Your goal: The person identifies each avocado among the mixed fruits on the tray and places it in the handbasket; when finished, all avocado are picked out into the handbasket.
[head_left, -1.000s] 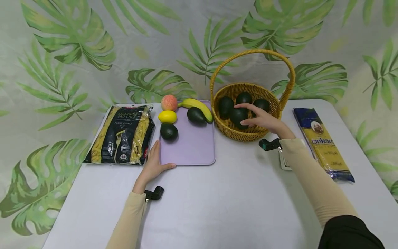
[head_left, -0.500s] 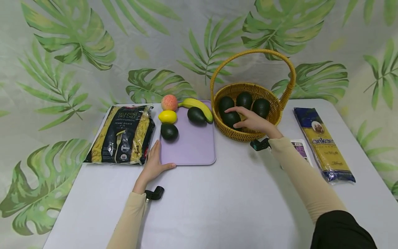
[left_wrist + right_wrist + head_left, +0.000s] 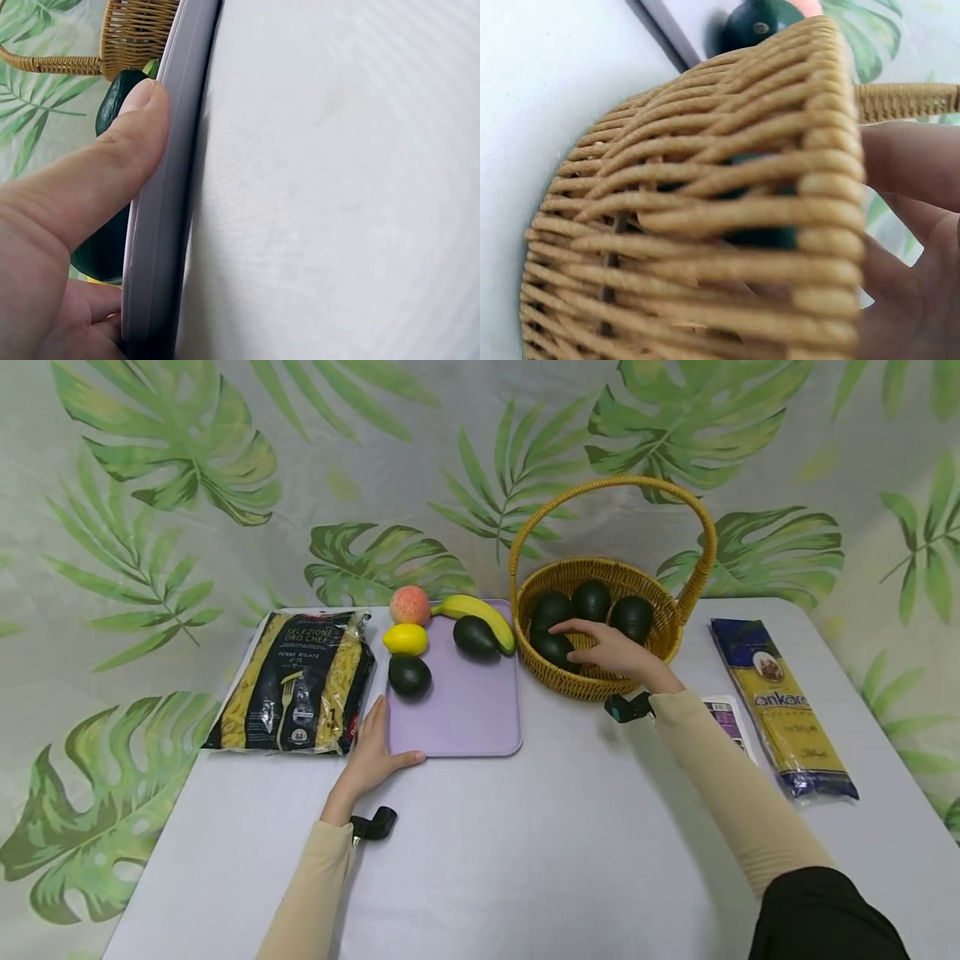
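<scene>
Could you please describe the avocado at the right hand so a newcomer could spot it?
Find the tall-handled wicker basket. Of the four dark ones inside, take the frontmost avocado, the only one that the right hand holds.

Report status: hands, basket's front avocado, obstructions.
Right hand at front-left avocado in basket, grip unclear. Left hand against near-left corner of tray. Possible snag: upright handle.

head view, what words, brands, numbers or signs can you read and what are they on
"SELEZIONE ORO CHEF": penne bag
"PENNE RIGATE": same bag, with a number under it too small to be sure of
"1": same bag, lower right
"ankara": blue and yellow pack, last letter unclear

Too small to read: the other print on both, and the white and purple label partly behind the right sleeve.
</scene>
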